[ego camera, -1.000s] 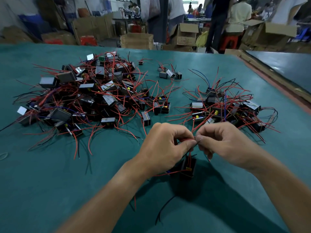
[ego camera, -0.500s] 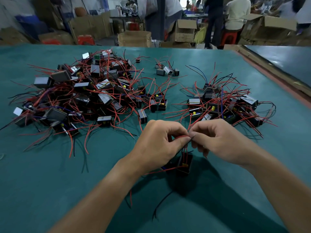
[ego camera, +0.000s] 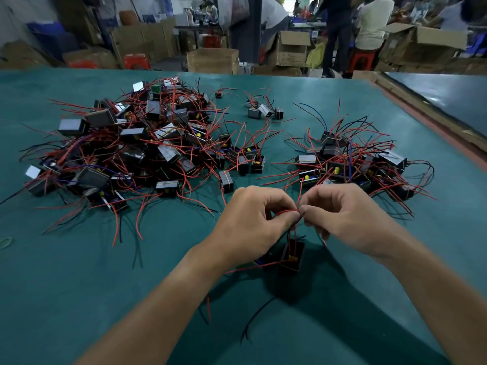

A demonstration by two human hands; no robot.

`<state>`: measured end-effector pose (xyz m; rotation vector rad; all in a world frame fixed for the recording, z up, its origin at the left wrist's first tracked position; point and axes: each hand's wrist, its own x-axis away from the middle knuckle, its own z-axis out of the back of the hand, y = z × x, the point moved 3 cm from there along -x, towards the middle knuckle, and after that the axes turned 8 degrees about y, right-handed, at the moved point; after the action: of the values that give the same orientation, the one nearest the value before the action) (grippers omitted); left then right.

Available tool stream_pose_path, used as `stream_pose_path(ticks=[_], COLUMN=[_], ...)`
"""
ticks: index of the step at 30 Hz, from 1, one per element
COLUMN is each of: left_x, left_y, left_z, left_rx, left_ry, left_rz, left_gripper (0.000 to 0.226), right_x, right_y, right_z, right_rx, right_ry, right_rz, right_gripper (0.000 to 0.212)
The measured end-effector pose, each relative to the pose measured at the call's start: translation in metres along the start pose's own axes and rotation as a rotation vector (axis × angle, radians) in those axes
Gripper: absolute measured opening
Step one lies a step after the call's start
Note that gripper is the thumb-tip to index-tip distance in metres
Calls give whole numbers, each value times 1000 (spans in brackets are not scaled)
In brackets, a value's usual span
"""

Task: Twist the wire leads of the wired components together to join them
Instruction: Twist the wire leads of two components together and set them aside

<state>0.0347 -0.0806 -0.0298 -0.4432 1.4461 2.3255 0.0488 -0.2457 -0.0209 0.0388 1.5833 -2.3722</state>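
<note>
1. Wire leads [ego camera: 286, 212], thin and red, are being pinched where two bare hands meet, above the near middle of a green table [ego camera: 79, 285].
2. The left hand [ego camera: 253, 222] is gripping the leads between thumb and forefinger, with its other fingers curling inward.
3. The right hand [ego camera: 342, 217] is pinching the same leads from the other side, its fingertips touching those of the left hand.
4. Small black wired components [ego camera: 290, 256] are sitting just below the hands, their leads running up into the pinch. Whether they are resting on the table cannot be told.
5. A large pile [ego camera: 137, 146] of similar black blocks with red wires is lying on the table's left side, and a smaller pile [ego camera: 350, 164] is lying on the right.
6. Cardboard boxes [ego camera: 213, 60] and blurred standing people are showing beyond the far edge.
</note>
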Motion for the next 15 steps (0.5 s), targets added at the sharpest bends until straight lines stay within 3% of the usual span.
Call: stream_pose_path(ticks=[5,9,15], left_x=[-2,-4,-3], left_y=[-2,-7,-2], left_z=[-2,1,0], left_rx=[207,266,290], left_ry=[-45,-53,-80], left_rz=[158,257,207], left_gripper=[18,19,11], right_x=[4,3,2], right_y=[-8,-7,-8], right_z=[5,7,9], right_rx=[146,175,165], right_ry=[30,79,50], right_rz=[259,289,286], right_gripper=[16,13,8])
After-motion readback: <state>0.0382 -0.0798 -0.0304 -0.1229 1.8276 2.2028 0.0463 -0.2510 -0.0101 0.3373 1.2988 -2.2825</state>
